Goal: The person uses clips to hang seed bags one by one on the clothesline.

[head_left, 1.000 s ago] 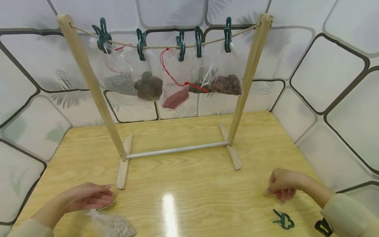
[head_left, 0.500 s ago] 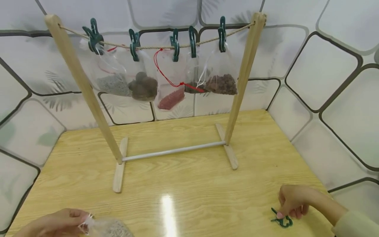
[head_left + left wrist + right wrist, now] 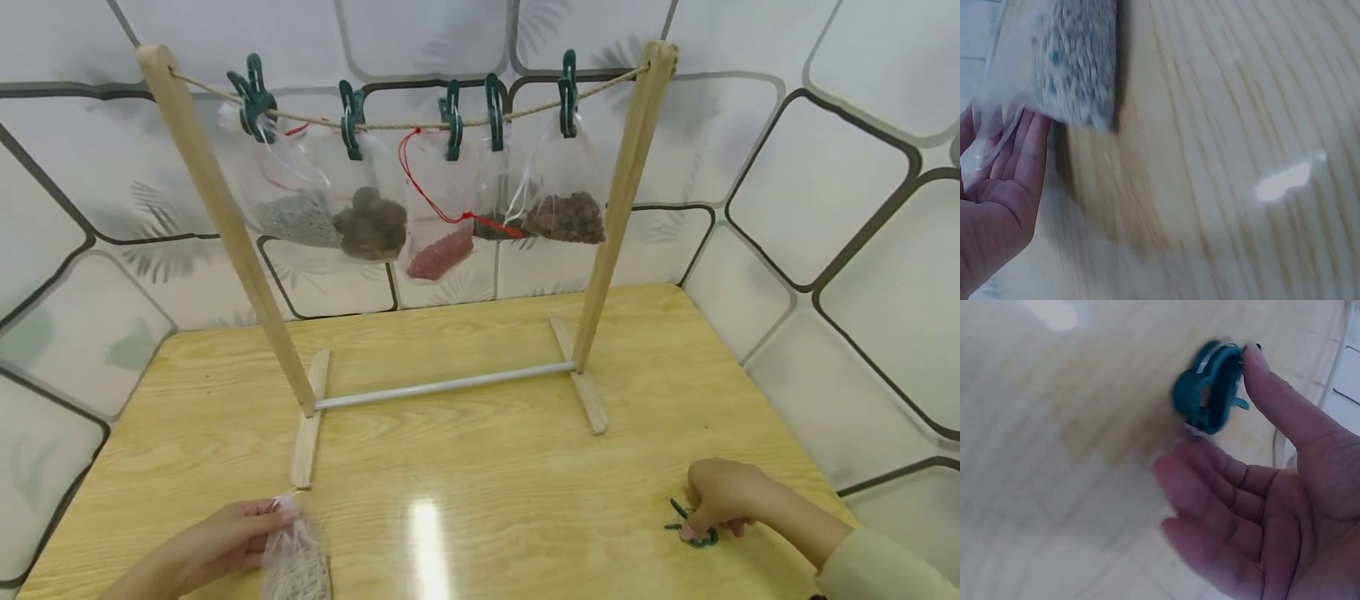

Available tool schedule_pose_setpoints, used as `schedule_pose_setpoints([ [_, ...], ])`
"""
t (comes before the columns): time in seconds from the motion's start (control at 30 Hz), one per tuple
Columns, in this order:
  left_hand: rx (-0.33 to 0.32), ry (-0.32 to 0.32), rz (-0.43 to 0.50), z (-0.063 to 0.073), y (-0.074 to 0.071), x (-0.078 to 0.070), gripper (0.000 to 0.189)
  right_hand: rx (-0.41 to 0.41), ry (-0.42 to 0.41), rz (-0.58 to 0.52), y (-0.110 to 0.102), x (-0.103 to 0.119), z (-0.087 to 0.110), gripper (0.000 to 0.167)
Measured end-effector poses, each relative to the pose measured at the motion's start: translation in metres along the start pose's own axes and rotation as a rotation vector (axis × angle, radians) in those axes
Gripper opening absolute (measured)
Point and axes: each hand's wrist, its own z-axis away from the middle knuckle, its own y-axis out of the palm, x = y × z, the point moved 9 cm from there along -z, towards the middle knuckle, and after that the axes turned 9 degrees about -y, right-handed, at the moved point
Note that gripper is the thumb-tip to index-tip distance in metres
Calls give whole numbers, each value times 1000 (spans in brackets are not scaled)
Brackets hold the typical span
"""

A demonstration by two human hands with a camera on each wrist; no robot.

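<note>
My left hand [image 3: 221, 542] pinches the gathered neck of a sheer drawstring bag [image 3: 296, 557] at the front left, its body hanging down toward the frame's lower edge. Pale grey granules with a few blue bits fill the bag's end [image 3: 1079, 69] in the left wrist view. On the front right, my right hand [image 3: 731, 497] pinches a dark green spring clip [image 3: 703, 540] between thumb and fingers, close over the table. In the right wrist view the clip [image 3: 1210, 390] sits between the thumb tip and the index finger, while the other fingers are loosely bent.
A wooden stand [image 3: 240, 242] with a rope [image 3: 416, 127] strung across stands at the back. Several green clips [image 3: 351, 121] hold sheer bags on it, among them brown balls [image 3: 371, 225], red grains [image 3: 441, 254] and brown lumps [image 3: 566, 218]. A patterned wall [image 3: 817, 183] encloses the table [image 3: 517, 500].
My left hand has taken the bag by its neck and lifted it forward. My right hand came down onto the clip, gripped it and shifted it slightly left and away from me.
</note>
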Motion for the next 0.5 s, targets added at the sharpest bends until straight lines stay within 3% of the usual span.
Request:
schedule_pose_setpoints([
  [0.2,50,114,75,-11,23,-26,28,-70,-39,131,-11,19,-9,50],
  [0.33,10,140,160,-20,31,-34,23,-59,-63,204,-5,30,-16,51],
  [0.5,-30,135,198,-25,35,-38,21,-64,-57,254,-1,34,-21,53],
])
